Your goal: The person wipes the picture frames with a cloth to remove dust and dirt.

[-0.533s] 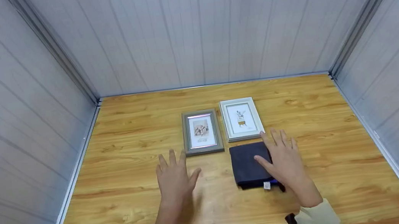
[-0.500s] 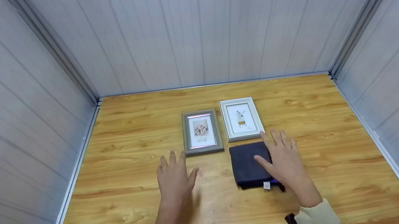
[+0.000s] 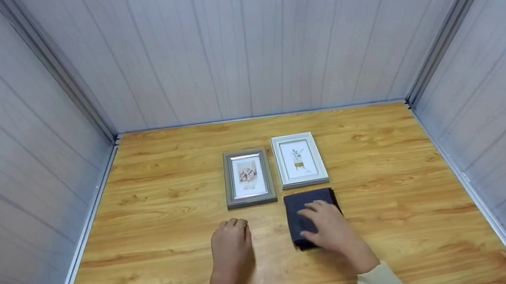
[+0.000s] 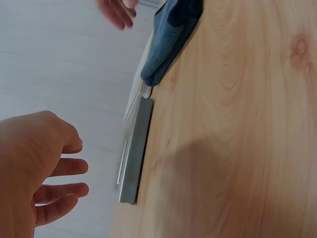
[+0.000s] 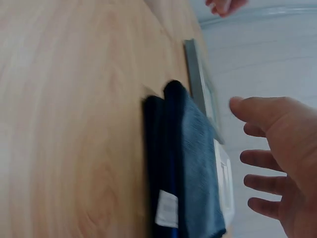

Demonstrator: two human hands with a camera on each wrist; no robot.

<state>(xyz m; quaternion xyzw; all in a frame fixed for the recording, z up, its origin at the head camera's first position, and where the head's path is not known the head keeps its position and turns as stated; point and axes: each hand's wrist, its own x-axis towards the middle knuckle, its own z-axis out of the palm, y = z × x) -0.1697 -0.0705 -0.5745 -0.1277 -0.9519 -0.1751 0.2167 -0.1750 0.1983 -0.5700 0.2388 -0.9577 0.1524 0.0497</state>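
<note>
A folded dark navy cloth with a white tag lies on the wooden table. My right hand hovers above the cloth, fingers spread and slightly bent, holding nothing; in the right wrist view a gap shows between the fingers and the cloth. To the left, my left hand is over the table with its fingers loosely curled around nothing. Beyond that hand lies a grey picture frame with a small photo. Just behind the cloth is a white picture frame showing a potted plant drawing.
The wood-grain table carries both frames and the cloth near its middle. Pale panelled walls enclose it at the back and on both sides, meeting at metal corner strips.
My left hand has drawn back slightly and its fingers have curled from spread. The right hand has moved left and nearer, over the cloth. The whole view has shifted a little.
</note>
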